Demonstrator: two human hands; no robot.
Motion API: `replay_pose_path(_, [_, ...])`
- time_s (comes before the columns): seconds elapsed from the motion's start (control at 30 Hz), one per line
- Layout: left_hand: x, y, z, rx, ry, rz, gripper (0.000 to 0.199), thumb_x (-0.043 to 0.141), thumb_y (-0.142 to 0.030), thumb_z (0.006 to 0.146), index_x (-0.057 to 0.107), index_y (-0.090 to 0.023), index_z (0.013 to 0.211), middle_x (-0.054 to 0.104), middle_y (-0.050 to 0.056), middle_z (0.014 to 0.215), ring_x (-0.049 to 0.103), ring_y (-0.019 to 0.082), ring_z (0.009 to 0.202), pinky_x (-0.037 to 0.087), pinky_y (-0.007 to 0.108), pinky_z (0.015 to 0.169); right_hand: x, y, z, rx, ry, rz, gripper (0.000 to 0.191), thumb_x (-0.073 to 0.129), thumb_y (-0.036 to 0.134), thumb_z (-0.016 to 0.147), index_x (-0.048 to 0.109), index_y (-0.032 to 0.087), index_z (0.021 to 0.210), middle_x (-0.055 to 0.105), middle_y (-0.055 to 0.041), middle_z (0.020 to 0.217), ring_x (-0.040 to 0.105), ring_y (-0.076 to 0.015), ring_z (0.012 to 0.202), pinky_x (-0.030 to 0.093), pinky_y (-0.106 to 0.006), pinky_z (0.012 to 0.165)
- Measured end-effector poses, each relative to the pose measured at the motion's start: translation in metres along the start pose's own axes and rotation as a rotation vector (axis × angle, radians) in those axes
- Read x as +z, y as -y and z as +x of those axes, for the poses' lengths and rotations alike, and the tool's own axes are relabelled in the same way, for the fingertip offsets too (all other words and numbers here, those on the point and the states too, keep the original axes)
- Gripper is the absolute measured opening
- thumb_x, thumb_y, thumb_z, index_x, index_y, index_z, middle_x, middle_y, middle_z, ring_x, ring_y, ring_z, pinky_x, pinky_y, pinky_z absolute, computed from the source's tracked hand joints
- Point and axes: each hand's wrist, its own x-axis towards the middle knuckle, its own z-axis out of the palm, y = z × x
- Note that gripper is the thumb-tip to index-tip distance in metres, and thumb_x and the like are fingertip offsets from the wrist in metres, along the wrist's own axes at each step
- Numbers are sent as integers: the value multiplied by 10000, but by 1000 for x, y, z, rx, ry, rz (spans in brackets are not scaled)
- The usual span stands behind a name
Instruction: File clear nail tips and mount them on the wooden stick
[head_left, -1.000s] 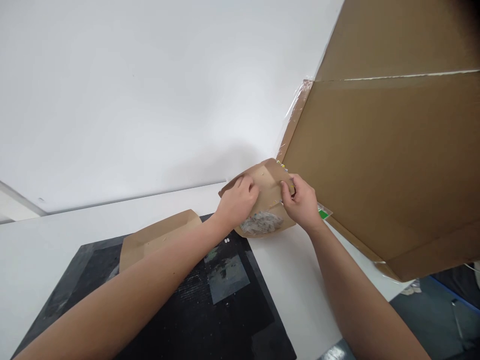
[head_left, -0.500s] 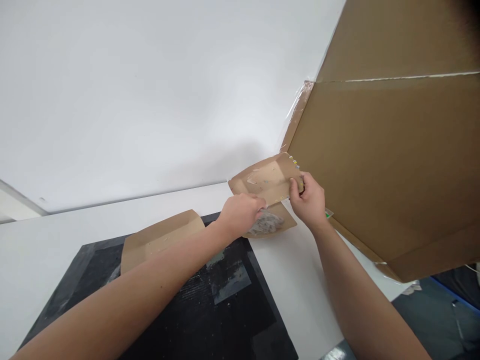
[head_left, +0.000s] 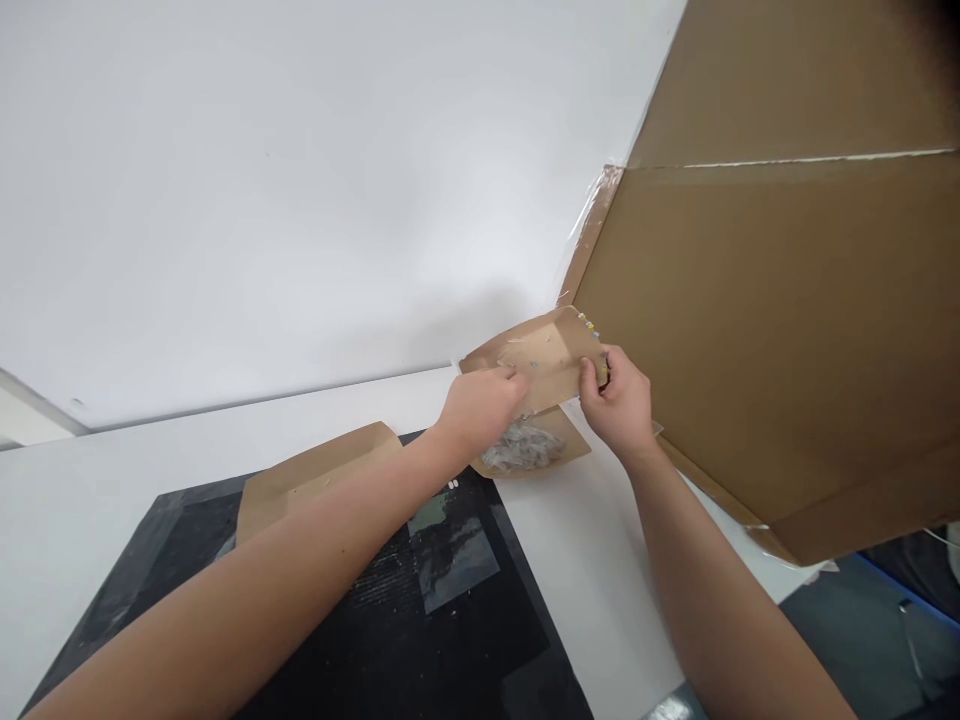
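At the bottom of the frame, left of centre, a black mat (head_left: pixel 405 650) covers part of the white table (head_left: pixel 592 570). On it, left of centre, sits a brown paper tray (head_left: pixel 307 470), partly hidden behind the left forearm.

At the centre, a second paper tray (head_left: pixel 576 438) overlaps the mat's upper right corner and bears a heap of clear plastic pieces (head_left: pixel 529 447), which lies just below and right of the left hand (head_left: pixel 484 405). That hand's fingers are curled downward over the near left part of the held tray (head_left: pixel 559 345); whether they pinch anything, I cannot tell.

The held tray is above the heap, right of centre, tilted. The right hand (head_left: pixel 619 405) grips its right end, thumb on the inside face. A few small bits lie in it, and yellow and bluish specks (head_left: pixel 587 324) line its upper right edge.

Beyond, a cardboard panel (head_left: pixel 787 330) fills the right and upper right, and a white wall (head_left: pixel 300 200) fills the upper left.
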Motion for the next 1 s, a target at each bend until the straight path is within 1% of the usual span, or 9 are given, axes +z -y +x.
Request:
replay_pose_path(0.07, [-2, 1, 2, 11, -68, 49, 325, 636, -309, 1038, 632, -151, 1322, 673, 121, 1297, 687, 253, 1124, 615, 444, 926, -1, 0, 0, -6, 9, -3, 140, 527, 315, 986, 618, 235, 1057, 677, -45, 815, 602, -235, 676, 447, -353, 656])
replay_pose_path(0.17, [-6, -2, 5, 92, -142, 121, 368, 470, -165, 1076, 578, -110, 1424, 608, 206, 1452, 550, 320, 1377, 608, 420, 941, -1, 1, 0, -23, 23, -6, 137, 526, 312, 986, 614, 238, 1062, 687, -50, 832, 612, -242, 686, 453, -357, 665])
replay_pose_path(0.23, [-6, -4, 8, 139, -159, 168, 454, 364, -103, 1069, 526, -79, 1492, 509, 249, 1571, 436, 352, 1491, 623, 404, 873, -2, 2, 1, -36, 30, -6, 128, 528, 307, 984, 612, 240, 1053, 684, -50, 826, 619, -249, 698, 456, -360, 671])
replay_pose_path(0.33, [-1, -6, 13, 141, -166, 232, 540, 299, -54, 1039, 454, -45, 1556, 371, 278, 1665, 376, 399, 1533, 630, 392, 718, -2, 4, 1, -45, 29, -7, 124, 517, 299, 989, 606, 242, 1052, 683, -53, 837, 625, -256, 720, 460, -364, 684])
replay_pose_path(0.47, [6, -4, 16, 156, -145, 278, 475, 349, -67, 1038, 547, -28, 1468, 425, 292, 1624, 427, 405, 1492, 629, 376, 680, -2, 6, 0, -46, 30, -9, 127, 488, 296, 1006, 602, 249, 1037, 676, -53, 843, 629, -259, 741, 463, -368, 705])
replay_pose_path(0.57, [9, -1, 14, 156, -127, 288, 309, 533, -184, 1052, 641, -88, 1325, 563, 221, 1499, 572, 346, 1353, 639, 394, 816, -3, 6, 0, -35, 25, -9, 125, 477, 296, 1013, 590, 248, 1038, 674, -56, 849, 633, -267, 754, 463, -373, 711])
replay_pose_path(0.67, [9, 4, 12, 159, -100, 279, 343, 679, -322, 1012, 639, -156, 1309, 645, 120, 1354, 677, 264, 1158, 617, 455, 930, -4, 5, 1, -21, 20, -7, 123, 478, 299, 1015, 581, 246, 1056, 673, -57, 852, 630, -267, 745, 459, -374, 702])
replay_pose_path(0.83, [12, 11, 6, 190, -35, 244, 341, 667, -345, 1020, 641, -160, 1306, 668, 111, 1298, 692, 247, 1101, 616, 449, 920, -5, 4, 1, -4, 25, -3, 120, 487, 311, 1013, 578, 246, 1056, 664, -52, 831, 612, -257, 708, 448, -370, 686])
replay_pose_path(1.0, [16, 8, 0, 103, -25, 212, 353, 669, -350, 1019, 636, -157, 1312, 669, 112, 1294, 694, 246, 1093, 617, 449, 916, -5, 2, 1, 23, 27, 4, 142, 499, 333, 1007, 579, 232, 1069, 654, -46, 794, 594, -245, 674, 430, -353, 655])
